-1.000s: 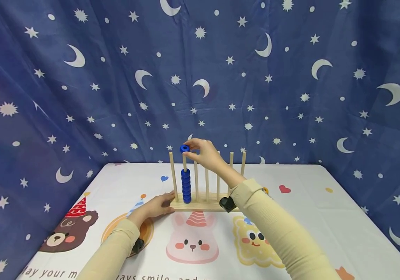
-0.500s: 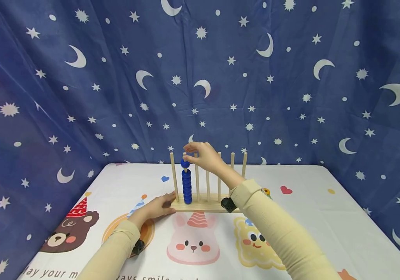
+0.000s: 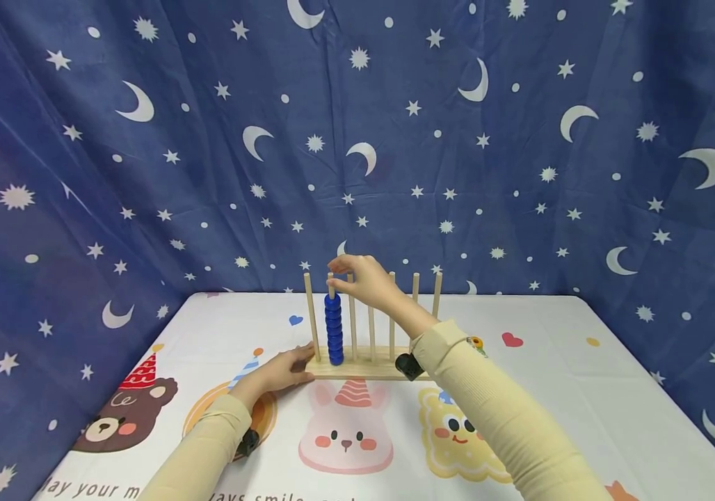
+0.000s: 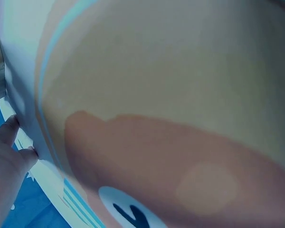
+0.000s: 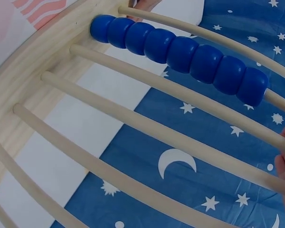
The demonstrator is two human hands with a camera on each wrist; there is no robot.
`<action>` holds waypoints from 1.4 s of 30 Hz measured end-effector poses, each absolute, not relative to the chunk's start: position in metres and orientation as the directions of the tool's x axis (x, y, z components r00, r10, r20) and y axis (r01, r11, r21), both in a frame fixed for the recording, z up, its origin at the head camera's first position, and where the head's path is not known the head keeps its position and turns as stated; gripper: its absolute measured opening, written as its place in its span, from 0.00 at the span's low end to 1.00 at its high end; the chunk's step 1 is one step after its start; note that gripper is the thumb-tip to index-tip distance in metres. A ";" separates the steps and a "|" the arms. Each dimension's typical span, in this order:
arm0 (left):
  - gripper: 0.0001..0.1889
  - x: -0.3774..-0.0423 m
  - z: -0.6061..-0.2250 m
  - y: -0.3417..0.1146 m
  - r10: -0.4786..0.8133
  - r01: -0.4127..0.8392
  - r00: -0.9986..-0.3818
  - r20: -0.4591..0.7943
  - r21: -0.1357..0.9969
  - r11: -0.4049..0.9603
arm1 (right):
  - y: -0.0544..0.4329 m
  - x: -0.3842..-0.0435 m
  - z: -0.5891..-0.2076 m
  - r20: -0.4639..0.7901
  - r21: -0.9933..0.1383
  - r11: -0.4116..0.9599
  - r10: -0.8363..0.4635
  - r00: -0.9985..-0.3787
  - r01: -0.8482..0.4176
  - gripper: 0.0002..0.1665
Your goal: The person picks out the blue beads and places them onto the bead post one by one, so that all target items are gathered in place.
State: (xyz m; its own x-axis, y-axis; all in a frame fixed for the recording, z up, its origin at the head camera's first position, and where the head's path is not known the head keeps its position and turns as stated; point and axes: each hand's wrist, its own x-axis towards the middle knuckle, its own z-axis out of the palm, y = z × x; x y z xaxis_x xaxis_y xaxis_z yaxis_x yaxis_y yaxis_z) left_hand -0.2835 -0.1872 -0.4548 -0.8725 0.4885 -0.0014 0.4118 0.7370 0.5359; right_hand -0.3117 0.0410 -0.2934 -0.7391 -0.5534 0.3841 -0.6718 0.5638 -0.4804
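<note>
Head view: cartoon-animal tablecloth (image 3: 539, 369) before a starry blue curtain (image 3: 520, 139).

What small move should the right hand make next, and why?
Probably lift the right hand up and clear of the pegs: it holds nothing, and the blue beads sit stacked on the second peg. The left hand touches the wooden base.

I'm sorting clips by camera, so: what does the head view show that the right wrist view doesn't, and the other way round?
Only the head view shows the left hand resting against the rack's wooden base, the cartoon tablecloth and both sleeves. Only the right wrist view shows the blue beads close enough to count: eight on one peg. Both show the beads, the bare pegs, the starry curtain and the right hand.
</note>
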 end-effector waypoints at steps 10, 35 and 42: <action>0.32 -0.281 -0.453 -0.184 0.488 0.406 -0.873 -0.014 0.534 0.742 | 0.056 -0.305 -0.292 0.410 -0.509 0.504 -0.570 -0.712 -0.697 0.22; 0.17 -0.269 -0.418 -0.206 0.488 0.513 -0.858 0.160 0.310 0.801 | 0.147 -0.271 -0.307 0.592 -0.293 0.476 -0.591 -0.548 -0.829 0.14; 0.19 -0.251 -0.407 -0.202 0.505 0.517 -0.855 0.118 0.268 0.813 | 0.173 -0.259 -0.329 0.540 -0.305 0.511 -0.602 -0.588 -0.803 0.16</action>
